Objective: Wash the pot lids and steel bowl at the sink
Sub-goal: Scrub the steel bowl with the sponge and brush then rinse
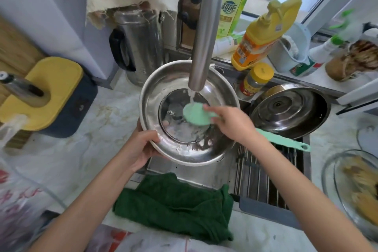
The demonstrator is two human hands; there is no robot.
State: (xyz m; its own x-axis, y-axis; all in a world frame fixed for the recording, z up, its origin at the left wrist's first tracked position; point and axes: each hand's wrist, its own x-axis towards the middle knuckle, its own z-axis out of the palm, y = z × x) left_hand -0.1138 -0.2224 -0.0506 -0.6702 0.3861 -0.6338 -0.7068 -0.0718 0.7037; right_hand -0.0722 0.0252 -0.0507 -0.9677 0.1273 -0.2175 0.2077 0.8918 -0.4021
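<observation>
a marbled bench (106, 120) surrounds a steel sink (204, 176) below a window. the left hand (141, 147) has its grip closed on the rim of the steel bowl (155, 88), held under the running faucet (204, 32). a glass lid (173, 108) lies inside the bowl. the right hand (231, 122) is wrapped around a green dish brush (194, 113) pressed on that lid. a steel pot lid (286, 108) rests in the sink to the right. the green bottle (233, 2) reads "超能".

Home kitchen, steel sink (214, 178) under running faucet (204, 32), dish-soap bottles (259, 35) on windowsill, marble counter (106, 120)
</observation>
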